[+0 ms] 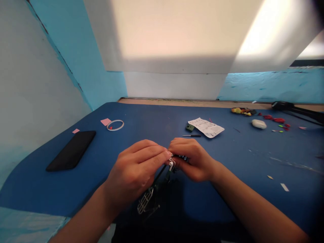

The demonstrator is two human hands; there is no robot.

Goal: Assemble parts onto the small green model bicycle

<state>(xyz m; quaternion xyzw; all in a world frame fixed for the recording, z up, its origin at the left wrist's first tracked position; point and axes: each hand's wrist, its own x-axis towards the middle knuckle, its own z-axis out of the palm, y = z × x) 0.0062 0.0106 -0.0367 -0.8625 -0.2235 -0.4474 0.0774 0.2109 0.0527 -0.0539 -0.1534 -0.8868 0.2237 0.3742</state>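
Note:
My left hand (139, 165) and my right hand (193, 158) meet near the table's front edge, fingertips almost touching. Between them is a small model bicycle frame (167, 175), dark green with silver parts. Its silver wire rack (145, 201) hangs down to the lower left, below my left hand. The fingers of my left hand pinch at a silver part near the top of the frame. My right hand is closed around its other end, which the fingers mostly hide. Exactly what the fingertips grip is too small to make out.
On the blue table (152, 125) lie a black phone (72, 150), a white ring (115, 125), a printed instruction sheet (206, 127), a small screwdriver (192, 135) and a green piece (189, 127). Farther right are a white case (259, 124), red bundles (278, 119) and plastic scraps.

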